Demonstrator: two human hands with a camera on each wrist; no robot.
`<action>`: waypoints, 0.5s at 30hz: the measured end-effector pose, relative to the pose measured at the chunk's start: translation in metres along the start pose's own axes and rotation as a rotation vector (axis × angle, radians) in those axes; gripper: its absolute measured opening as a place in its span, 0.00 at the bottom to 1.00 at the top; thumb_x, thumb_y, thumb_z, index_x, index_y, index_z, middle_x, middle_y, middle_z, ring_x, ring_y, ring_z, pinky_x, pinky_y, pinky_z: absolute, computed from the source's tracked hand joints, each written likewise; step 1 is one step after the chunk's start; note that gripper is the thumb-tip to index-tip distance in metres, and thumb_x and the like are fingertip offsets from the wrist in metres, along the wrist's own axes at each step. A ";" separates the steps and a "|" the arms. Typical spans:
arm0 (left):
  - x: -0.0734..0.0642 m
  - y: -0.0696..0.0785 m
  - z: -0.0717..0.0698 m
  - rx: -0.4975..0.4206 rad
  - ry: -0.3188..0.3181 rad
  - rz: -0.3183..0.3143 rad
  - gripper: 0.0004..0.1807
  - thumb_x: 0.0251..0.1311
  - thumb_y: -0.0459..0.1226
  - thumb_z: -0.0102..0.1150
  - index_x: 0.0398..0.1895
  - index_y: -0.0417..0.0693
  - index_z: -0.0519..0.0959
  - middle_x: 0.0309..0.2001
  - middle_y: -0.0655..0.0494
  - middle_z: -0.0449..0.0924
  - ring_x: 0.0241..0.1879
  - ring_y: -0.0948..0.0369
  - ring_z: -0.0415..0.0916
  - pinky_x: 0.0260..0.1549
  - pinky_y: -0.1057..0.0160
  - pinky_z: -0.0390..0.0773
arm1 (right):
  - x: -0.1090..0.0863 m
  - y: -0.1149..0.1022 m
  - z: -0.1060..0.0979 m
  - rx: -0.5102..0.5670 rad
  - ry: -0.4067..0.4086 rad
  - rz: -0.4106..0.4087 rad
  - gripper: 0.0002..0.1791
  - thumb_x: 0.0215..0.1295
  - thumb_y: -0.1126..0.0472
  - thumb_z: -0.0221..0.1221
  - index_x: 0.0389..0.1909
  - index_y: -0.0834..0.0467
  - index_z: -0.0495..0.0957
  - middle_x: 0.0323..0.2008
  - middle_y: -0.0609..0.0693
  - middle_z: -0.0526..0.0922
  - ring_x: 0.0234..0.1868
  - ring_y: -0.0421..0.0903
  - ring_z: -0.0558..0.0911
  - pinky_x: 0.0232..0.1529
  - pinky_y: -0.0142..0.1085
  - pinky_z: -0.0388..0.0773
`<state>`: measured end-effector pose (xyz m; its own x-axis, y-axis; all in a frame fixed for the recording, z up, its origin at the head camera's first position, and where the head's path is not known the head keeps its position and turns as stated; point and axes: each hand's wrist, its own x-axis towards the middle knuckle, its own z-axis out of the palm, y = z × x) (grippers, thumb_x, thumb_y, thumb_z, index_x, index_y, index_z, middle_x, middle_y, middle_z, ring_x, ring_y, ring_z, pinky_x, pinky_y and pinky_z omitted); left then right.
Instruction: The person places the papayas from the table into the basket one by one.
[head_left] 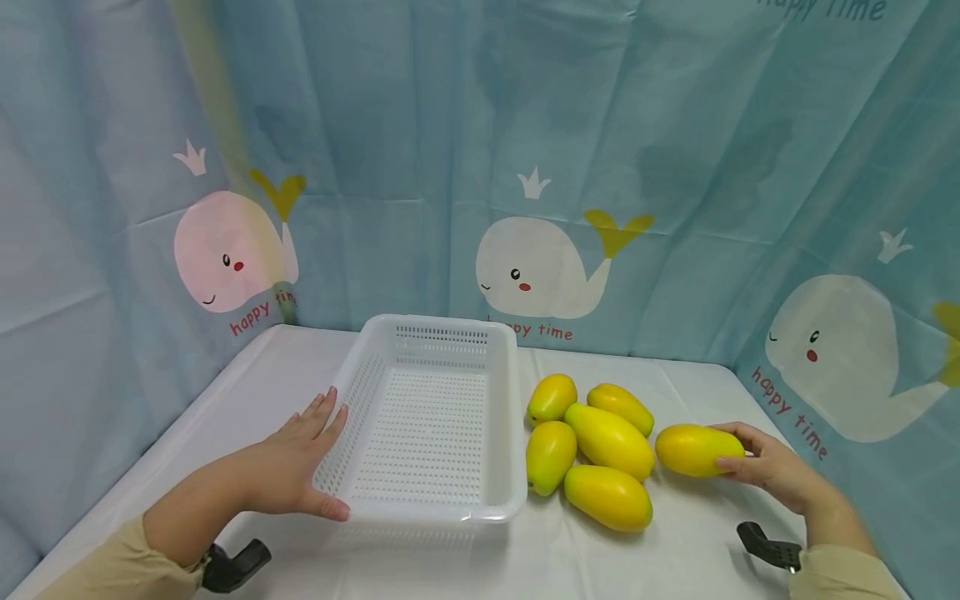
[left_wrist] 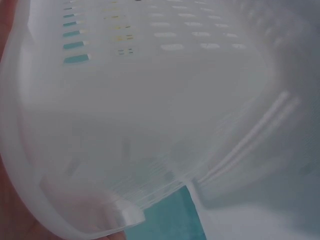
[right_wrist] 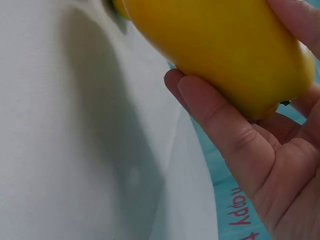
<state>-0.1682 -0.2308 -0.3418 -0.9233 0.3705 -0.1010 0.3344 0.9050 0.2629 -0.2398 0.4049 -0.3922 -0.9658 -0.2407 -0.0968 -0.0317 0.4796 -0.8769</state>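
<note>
A white perforated plastic basket [head_left: 420, 510] stands on the table, its inside bare. My left hand [head_left: 288, 467] rests against the basket's left side with fingers spread, the thumb at the near left corner. In the left wrist view the basket wall [left_wrist: 150, 95] hides most of that hand. My right hand [head_left: 772, 467] grips a yellow mango [head_left: 693, 451] by its right end, fingers behind and thumb in front. Seen from the right wrist, this mango [right_wrist: 225, 45] is held above the tabletop, its shadow below. Several more mangoes [head_left: 611, 442] lie grouped between the basket and my right hand.
A white cloth covers the table [head_left: 405, 575]. Behind and at both sides hangs a blue curtain [head_left: 390, 250] printed with whales. The basket's right rim [head_left: 516, 433] is close to the nearest mangoes. A black wrist mount [head_left: 768, 546] sticks out by each sleeve.
</note>
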 end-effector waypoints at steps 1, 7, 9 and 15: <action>0.000 0.000 0.000 0.001 -0.002 -0.002 0.72 0.25 0.72 0.60 0.69 0.35 0.47 0.71 0.38 0.32 0.69 0.41 0.33 0.61 0.37 0.42 | 0.000 -0.001 -0.001 0.000 0.001 -0.005 0.27 0.59 0.62 0.60 0.57 0.66 0.63 0.46 0.51 0.71 0.41 0.47 0.75 0.42 0.34 0.78; -0.001 0.002 -0.001 -0.003 -0.015 0.004 0.71 0.27 0.71 0.60 0.70 0.35 0.45 0.71 0.38 0.31 0.69 0.41 0.32 0.61 0.36 0.42 | 0.003 -0.008 -0.003 -0.019 0.008 -0.053 0.24 0.60 0.63 0.57 0.56 0.65 0.63 0.44 0.48 0.72 0.40 0.47 0.76 0.42 0.32 0.78; 0.000 0.002 -0.001 -0.003 -0.016 0.002 0.71 0.27 0.71 0.60 0.70 0.35 0.45 0.71 0.38 0.31 0.69 0.41 0.32 0.61 0.37 0.42 | 0.004 -0.013 -0.005 -0.036 0.009 -0.074 0.24 0.61 0.63 0.57 0.56 0.64 0.63 0.44 0.48 0.72 0.40 0.47 0.77 0.42 0.32 0.78; 0.001 0.000 0.000 0.007 -0.012 0.001 0.72 0.26 0.72 0.60 0.69 0.34 0.46 0.71 0.37 0.31 0.69 0.41 0.32 0.61 0.36 0.41 | 0.007 -0.027 -0.007 -0.088 0.025 -0.117 0.25 0.61 0.63 0.58 0.57 0.63 0.63 0.44 0.49 0.73 0.40 0.46 0.78 0.42 0.31 0.78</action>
<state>-0.1689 -0.2307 -0.3416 -0.9208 0.3735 -0.1124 0.3363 0.9062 0.2564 -0.2478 0.3954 -0.3659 -0.9603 -0.2783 0.0162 -0.1654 0.5220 -0.8368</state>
